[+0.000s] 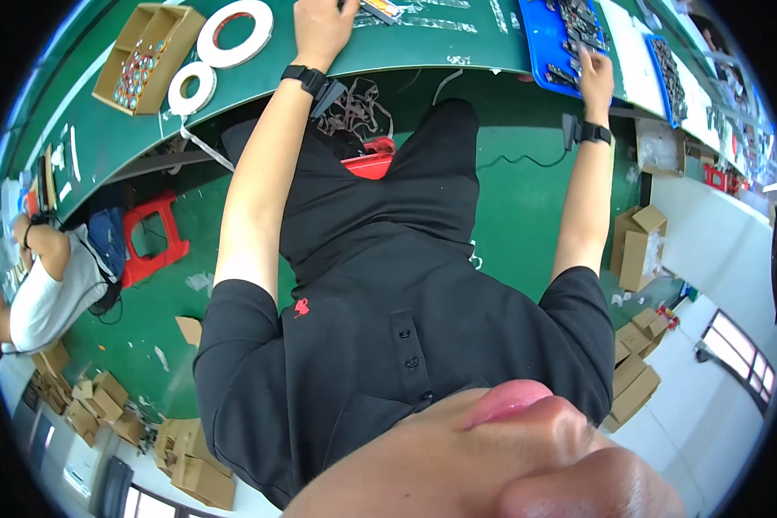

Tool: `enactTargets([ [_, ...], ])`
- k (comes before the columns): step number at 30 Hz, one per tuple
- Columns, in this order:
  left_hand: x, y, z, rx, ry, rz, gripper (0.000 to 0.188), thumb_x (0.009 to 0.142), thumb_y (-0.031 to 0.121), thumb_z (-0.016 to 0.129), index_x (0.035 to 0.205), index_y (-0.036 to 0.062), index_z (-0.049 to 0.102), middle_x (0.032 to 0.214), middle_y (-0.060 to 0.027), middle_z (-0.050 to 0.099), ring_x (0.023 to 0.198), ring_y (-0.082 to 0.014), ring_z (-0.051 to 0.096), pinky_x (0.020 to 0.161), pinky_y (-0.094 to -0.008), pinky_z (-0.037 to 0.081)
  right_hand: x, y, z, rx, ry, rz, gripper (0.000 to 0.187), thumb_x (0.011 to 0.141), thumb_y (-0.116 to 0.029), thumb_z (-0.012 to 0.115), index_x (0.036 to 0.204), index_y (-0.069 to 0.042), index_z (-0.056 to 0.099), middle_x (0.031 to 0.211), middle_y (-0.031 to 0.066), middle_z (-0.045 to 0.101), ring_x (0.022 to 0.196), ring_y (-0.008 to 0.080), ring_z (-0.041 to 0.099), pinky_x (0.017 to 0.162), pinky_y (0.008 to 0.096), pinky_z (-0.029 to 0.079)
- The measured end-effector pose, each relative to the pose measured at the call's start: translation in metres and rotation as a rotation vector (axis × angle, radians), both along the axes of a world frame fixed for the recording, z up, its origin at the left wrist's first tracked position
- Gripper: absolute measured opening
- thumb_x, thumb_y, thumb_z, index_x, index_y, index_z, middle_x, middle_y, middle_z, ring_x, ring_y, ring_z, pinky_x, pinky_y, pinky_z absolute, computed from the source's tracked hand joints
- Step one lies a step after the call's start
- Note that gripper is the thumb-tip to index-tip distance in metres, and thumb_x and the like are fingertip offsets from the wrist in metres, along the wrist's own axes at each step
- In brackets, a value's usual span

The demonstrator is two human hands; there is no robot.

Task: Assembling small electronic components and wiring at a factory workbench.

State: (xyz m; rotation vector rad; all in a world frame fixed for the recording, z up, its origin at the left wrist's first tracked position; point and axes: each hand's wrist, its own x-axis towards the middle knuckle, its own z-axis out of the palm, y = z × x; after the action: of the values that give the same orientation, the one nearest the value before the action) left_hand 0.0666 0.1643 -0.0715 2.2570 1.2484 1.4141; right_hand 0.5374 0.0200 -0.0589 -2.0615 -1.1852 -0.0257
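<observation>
Your left hand was cropped, its opening and hold indeterminable. Your right hand, partly curled, was at black parts in the blue tray; grip unclear.

a green floor spreads beneath a long green-topped workbench, whose edge bows in the wide lens. pale scraps lie scattered on the floor at left, not far from a red stool. cardboard boxes are heaped at lower left, with others at right. a white wall at lower right holds a dark-framed window, its panes bright.
</observation>
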Motion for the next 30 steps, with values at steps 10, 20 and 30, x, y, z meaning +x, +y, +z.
enactTargets([
  [10,0.009,-0.006,0.032,-0.303,0.336,0.094,0.041,0.092,0.030,0.066,0.129,0.0096,0.067,0.091,-0.0091,0.073,0.090,-0.0273,0.068,0.078,-0.0454,0.048,0.063,0.014,-0.030,-0.357,-0.138,-0.284,0.097,0.072,-0.051,0.090,0.138,0.006,0.048,0.126,0.0275,0.066,0.122,0.0396,0.063,0.106,0.0423,0.048],
  [20,-0.005,0.023,0.027,0.175,0.457,0.045,0.015,0.082,0.027,0.073,0.093,0.0174,0.078,0.114,-0.0087,0.062,0.113,-0.0293,0.054,0.094,-0.0452,0.044,0.070,0.002,-0.038,0.088,0.186,-0.369,0.071,0.076,-0.009,0.085,0.135,0.003,0.047,0.108,0.0195,0.071,0.099,0.0283,0.070,0.091,0.0406,0.053],
  [30,-0.014,0.020,0.018,0.048,0.231,-0.268,0.022,0.087,0.021,0.070,0.107,0.0182,0.081,0.136,-0.0107,0.061,0.136,-0.0365,0.048,0.109,-0.0522,0.038,-0.109,0.034,0.033,0.470,0.599,0.423,0.057,0.091,0.013,0.058,0.140,0.002,0.030,0.116,0.0294,0.064,0.086,0.0340,0.074,0.077,0.0375,0.064],
])
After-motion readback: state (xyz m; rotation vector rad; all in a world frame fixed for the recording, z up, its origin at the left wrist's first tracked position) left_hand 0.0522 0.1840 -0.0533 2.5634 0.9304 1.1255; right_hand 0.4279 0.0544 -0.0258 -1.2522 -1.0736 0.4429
